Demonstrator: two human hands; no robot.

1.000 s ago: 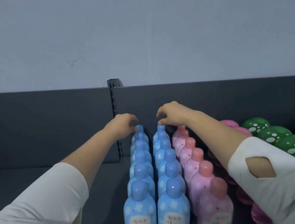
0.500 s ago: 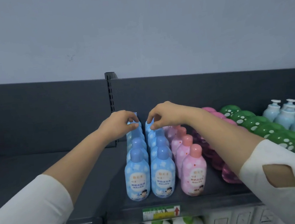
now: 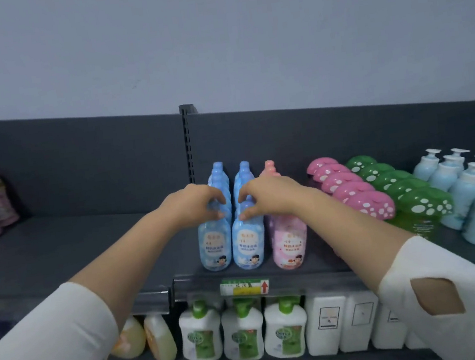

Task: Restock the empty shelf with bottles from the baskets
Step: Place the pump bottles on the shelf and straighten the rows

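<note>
Blue bottles [image 3: 246,247]: two rows on shelf [image 3: 60,255]; left hand [image 3: 194,206], right hand [image 3: 268,195] each pinch one front cap.

Head-worn view, close, looking down at shelf [image 3: 60,255]

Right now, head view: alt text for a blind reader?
Both hands reach to a dark shelf: the left hand grips the cap of the left front blue bottle, the right hand pinches that of the right front blue bottle. A pink bottle row, mushroom-capped bottles and pump bottles stand to their right.

blue bottles [image 3: 245,238], pink bottle [image 3: 288,241], grey shelf [image 3: 59,249]
</note>
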